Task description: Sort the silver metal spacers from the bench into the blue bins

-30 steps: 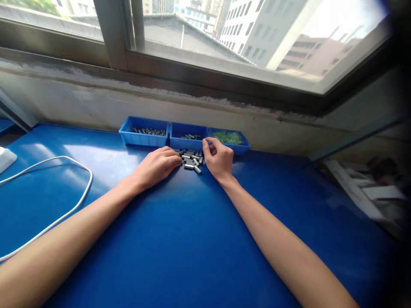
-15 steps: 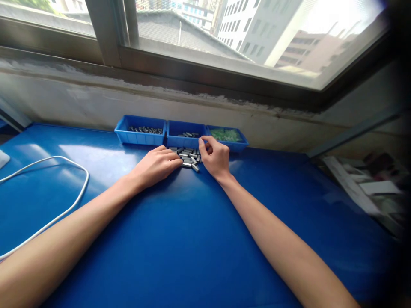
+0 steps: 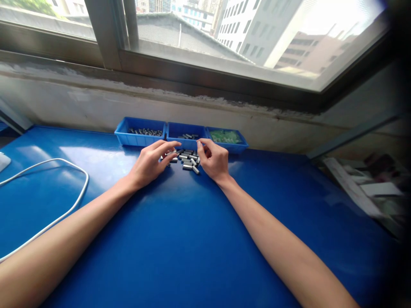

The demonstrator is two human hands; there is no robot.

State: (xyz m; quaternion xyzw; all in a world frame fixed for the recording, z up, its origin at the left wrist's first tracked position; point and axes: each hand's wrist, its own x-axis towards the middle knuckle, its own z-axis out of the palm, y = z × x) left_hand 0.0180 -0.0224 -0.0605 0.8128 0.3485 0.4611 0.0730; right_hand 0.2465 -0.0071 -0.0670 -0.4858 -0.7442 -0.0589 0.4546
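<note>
A loose pile of short silver metal rods (image 3: 188,161) lies on the blue table, in front of the bins. My left hand (image 3: 150,161) is at the pile's left side, thumb and fingers spread apart, with some rods visible between them. My right hand (image 3: 214,159) is at the right edge of the pile, thumb and index finger pinched together and the other fingers curled in. Whatever sits in that pinch is hidden. Just behind the pile, the middle blue bin (image 3: 183,143) holds several similar rods.
The left blue bin (image 3: 139,139) contains many small metal parts; the right blue bin (image 3: 236,148) contains green pieces. A white cable (image 3: 87,177) loops over the blue table (image 3: 180,239) at left. Behind the bins are a wall and window. Blurred clutter (image 3: 379,188) lies at right.
My left hand has drawn back slightly left, and its fingers have opened from lying together over the rods. My right hand keeps its pinch, nearly in the same place.
</note>
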